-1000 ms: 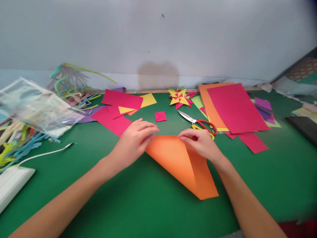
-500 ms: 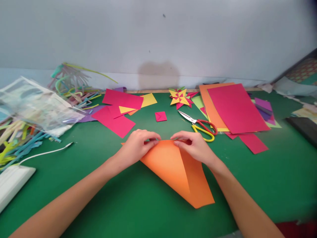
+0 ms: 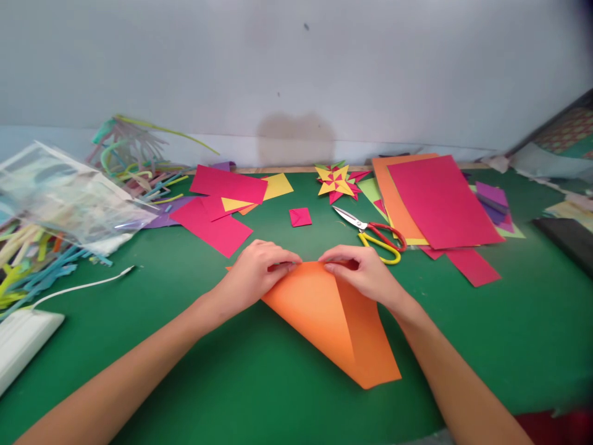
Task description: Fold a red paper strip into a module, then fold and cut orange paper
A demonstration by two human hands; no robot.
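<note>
An orange sheet of paper [image 3: 319, 309] lies folded over on the green table [image 3: 222, 383], its loose corner pointing toward me. My left hand [image 3: 264, 269] pinches the sheet's far edge on the left. At the right end of that same edge, my right hand [image 3: 354, 269] pinches the paper between thumb and fingers. Just beyond the hands sits a small folded red square [image 3: 301, 217]. Scissors with red and yellow handles [image 3: 370, 233] rest open beyond my right hand. A yellow and red paper star [image 3: 335, 182] is near the wall.
Red sheets [image 3: 445, 201] over orange ones lie at the back right, a dark object [image 3: 565, 244] beside them. Red and yellow pieces [image 3: 227, 184] are at the back left. Pipe cleaners, a clear bag [image 3: 78, 191] and a white power bank with cable [image 3: 28, 343] occupy the left.
Almost nothing differs. The left hand's fingertips have shifted very slightly along the paper's far edge, and the view has moved a little.
</note>
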